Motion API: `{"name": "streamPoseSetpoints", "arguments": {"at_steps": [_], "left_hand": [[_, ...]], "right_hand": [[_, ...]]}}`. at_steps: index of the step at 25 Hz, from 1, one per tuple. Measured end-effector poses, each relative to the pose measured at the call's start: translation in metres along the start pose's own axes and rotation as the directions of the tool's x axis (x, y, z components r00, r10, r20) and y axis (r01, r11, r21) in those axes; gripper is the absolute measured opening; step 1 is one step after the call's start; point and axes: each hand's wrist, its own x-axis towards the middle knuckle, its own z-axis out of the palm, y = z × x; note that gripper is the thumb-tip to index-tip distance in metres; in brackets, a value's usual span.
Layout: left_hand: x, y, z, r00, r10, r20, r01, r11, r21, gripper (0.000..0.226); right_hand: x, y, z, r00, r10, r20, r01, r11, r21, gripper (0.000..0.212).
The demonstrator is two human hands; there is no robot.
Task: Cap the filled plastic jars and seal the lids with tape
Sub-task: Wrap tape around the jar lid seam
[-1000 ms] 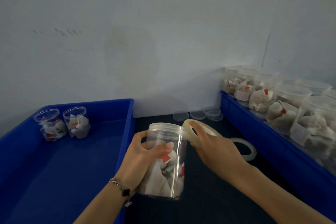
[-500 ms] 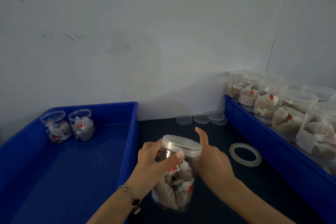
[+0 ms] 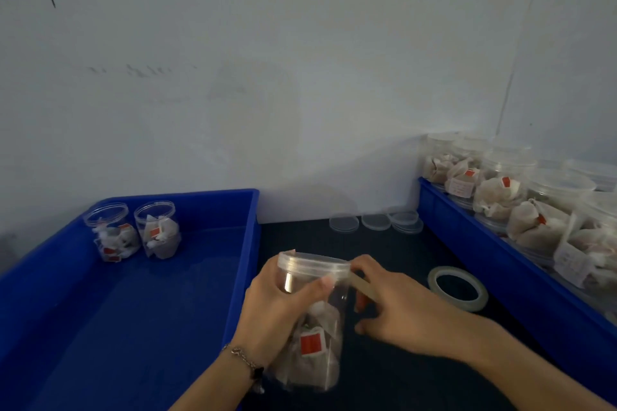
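The left hand (image 3: 278, 307) grips a clear plastic jar (image 3: 309, 327) of pouches, held above the dark bench (image 3: 384, 377), thumb across its front. The right hand (image 3: 397, 304), fingers partly curled, pinches a strip of tape (image 3: 362, 285) at the edge of the lid (image 3: 314, 265). The jar tilts; a slack grip could let it twist, so the tape might wrinkle or miss the seam. The tape roll (image 3: 458, 289) lies near on the right, beside a blue tray (image 3: 467, 243) of capped jars.

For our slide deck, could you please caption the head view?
Left hand steadies a capped jar while the right hand presses a tape strip at its lid.
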Motion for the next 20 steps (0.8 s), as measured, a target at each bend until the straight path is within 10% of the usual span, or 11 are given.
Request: {"name": "streamPoseSetpoints", "arguments": {"at_steps": [7, 15, 20], "left_hand": [[-0.003, 0.009, 0.003, 0.982, -0.108, 0.153, 0.139, 0.969, -0.207, 0.075], [-0.006, 0.012, 0.0, 0.975, -0.136, 0.175, 0.171, 0.963, -0.207, 0.109], [-0.007, 0.015, 0.001, 0.981, -0.076, 0.176, 0.123, 0.955, -0.271, 0.107]], "right_hand": [[-0.036, 0.022, -0.049, 0.988, -0.079, 0.13, -0.01, 0.817, 0.576, 0.068], [-0.025, 0.033, -0.059, 0.983, -0.143, -0.119, 0.161, 0.973, 0.164, 0.039], [-0.011, 0.034, -0.048, 0.996, -0.061, -0.069, 0.074, 0.977, 0.201, 0.043]]}}
